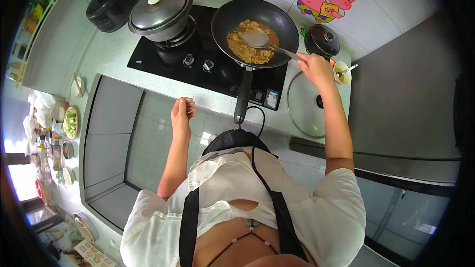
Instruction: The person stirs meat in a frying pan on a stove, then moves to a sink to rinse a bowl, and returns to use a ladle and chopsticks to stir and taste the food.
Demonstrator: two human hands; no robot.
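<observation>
A black wok (pixel 225 17) with brownish saucy food (pixel 247 47) sits on the black cooktop (pixel 148 54). My right hand (pixel 315 66) grips the handle of a metal spatula (pixel 260 38) whose blade lies in the food. My left hand (pixel 182 113) hovers loosely curled at the counter's front edge, left of the wok's long handle (pixel 242 96), and holds nothing that I can see.
A lidded grey pot (pixel 161 10) stands on the left burner, a black cooker (pixel 110 5) behind it. A glass lid (pixel 304 104), a small black lidded pot (pixel 322 40) and a bowl with a spoon (pixel 342 73) lie right. Dishes crowd the left counter (pixel 69 123).
</observation>
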